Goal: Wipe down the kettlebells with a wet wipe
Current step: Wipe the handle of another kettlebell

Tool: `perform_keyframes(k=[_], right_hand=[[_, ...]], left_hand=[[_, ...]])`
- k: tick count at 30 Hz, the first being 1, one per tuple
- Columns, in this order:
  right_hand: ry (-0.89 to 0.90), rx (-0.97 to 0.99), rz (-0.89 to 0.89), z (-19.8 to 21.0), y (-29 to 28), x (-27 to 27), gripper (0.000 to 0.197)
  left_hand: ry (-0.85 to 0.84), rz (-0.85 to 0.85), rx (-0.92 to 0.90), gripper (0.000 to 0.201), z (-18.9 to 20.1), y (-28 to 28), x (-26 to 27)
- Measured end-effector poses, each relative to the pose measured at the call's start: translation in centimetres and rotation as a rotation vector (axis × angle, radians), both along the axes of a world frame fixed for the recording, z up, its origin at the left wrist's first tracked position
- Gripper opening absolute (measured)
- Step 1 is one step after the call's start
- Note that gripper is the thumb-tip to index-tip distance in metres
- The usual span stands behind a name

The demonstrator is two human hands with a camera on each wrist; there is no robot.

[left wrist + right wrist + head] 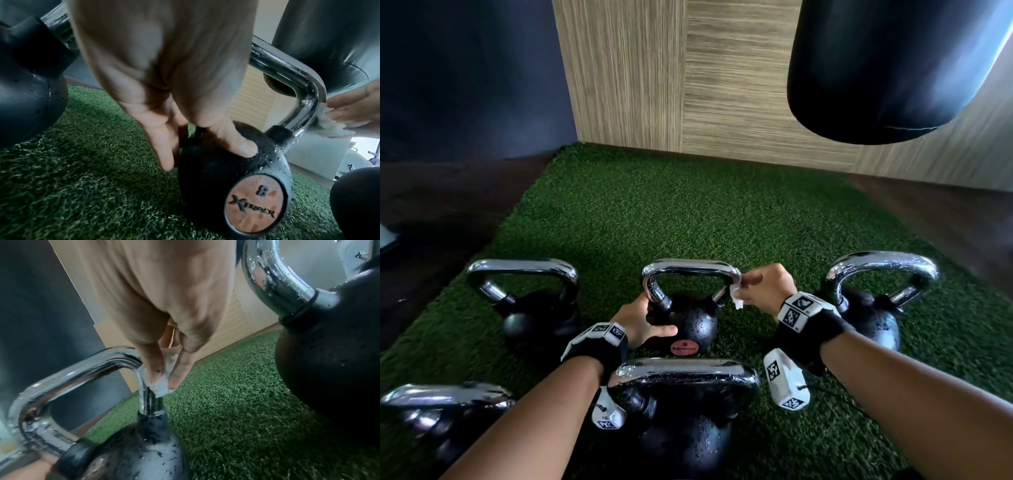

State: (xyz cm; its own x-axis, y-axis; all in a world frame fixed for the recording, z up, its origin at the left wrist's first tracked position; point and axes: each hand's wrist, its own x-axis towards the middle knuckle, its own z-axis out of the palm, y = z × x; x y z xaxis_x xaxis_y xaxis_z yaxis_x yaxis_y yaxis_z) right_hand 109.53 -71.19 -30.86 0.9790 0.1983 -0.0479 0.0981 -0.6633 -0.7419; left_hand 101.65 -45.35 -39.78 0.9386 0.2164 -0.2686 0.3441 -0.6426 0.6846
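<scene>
Five kettlebells on the green turf (688,212) here, so going left to right across the head view. Bottom left corner there's one kettlebell (445,411) half cut off by the frame, and above it, mid-left, another kettlebell (530,308) sitting on its own, nobody touching it. Then the left hand (643,322) in the centre: thumb laid flat on the black ball and the fingers wrapped round the left leg of the chrome handle, basically bracing the thing. That's the middle kettlebell (695,325), the one with the reddish badge, and it's beaded with water drops. A bigger front kettlebell (685,428) sits right below it in the frame.

Just right of centre, the right hand (763,287) is pinching a small bunched-up wet wipe (736,296) between thumb and fingertips, pressed against the right bend of the handle. So I'd say we're mid-wipe on the handle of the middle one. Far right kettlebell (873,308) is wet too, hard to say if it's done.

Next move, I reckon: run the wipe down that leg onto the ball, keeping the left hand steadying it, then shift over.
</scene>
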Motion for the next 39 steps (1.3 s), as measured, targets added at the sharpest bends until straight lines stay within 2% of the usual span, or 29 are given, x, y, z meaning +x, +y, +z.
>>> perform_keyframes(k=[3, 8, 12, 14, 16, 17, 19, 21, 22, 25, 27, 31, 33, 36, 39], right_hand=[[0.018, 0.025, -0.005, -0.4, 0.2, 0.4, 0.024], [0.234, 0.143, 0.031, -1.7, 0.7, 1.1, 0.011], [0.212, 0.068, 0.075, -2.9, 0.9, 1.1, 0.010], [0.244, 0.004, 0.104, -2.4, 0.7, 1.1, 0.012], [0.317, -0.132, 0.213, -1.1, 0.8, 0.6, 0.012], [0.353, -0.180, 0.307, -0.2, 0.8, 0.1, 0.012], [0.332, -0.217, 0.513, 2.1, 1.1, -0.9, 0.017], [0.222, -0.132, 0.604, 4.9, 1.6, -2.0, 0.013], [0.163, -0.037, 0.607, 6.1, 2.1, -2.4, 0.012], [0.009, 0.281, 0.517, 8.4, 3.6, -3.2, 0.019], [-0.110, 0.348, 0.445, 8.9, 4.6, -3.6, 0.020], [-0.213, 0.438, 0.376, 9.2, 6.3, -3.8, 0.026], [-0.361, 0.362, 0.297, 9.1, 6.9, -3.5, 0.032], [-0.536, 0.194, 0.170, 8.8, 7.5, -3.0, 0.047], [-0.506, 0.153, 0.258, 8.3, 6.9, -2.2, 0.071]], left_hand=[[-0.010, -0.005, -0.004, 0.106, -0.2, 0.1, 0.1], [0.004, -0.065, 0.033, 0.101, 0.2, -0.1, 0.1], [0.065, -0.115, 0.091, 0.096, 1.3, -0.1, -0.3], [0.147, -0.117, 0.128, 0.082, 2.8, 0.3, -0.5], [0.155, -0.044, 0.241, 0.048, 5.0, 1.2, -0.4], [0.103, 0.024, 0.296, 0.033, 6.3, 1.7, -0.5], [-0.092, 0.153, 0.346, 0.019, 9.2, 2.5, -0.7], [-0.324, 0.203, 0.233, 0.015, 11.9, 2.8, -0.6], [-0.379, 0.181, 0.076, 0.018, 13.1, 2.7, -0.6], [-0.287, 0.017, -0.409, 0.029, 16.6, 1.0, -0.8], [-0.250, -0.048, -0.554, 0.028, 17.9, 0.2, -1.2], [-0.320, -0.057, -0.632, 0.021, 18.4, -0.4, -1.6], [-0.329, -0.065, -0.697, 0.017, 18.2, -0.4, -1.5], [-0.338, -0.084, -0.745, 0.023, 17.9, -0.3, -1.0], [-0.341, -0.102, -0.673, 0.024, 17.4, 0.0, -0.2]])
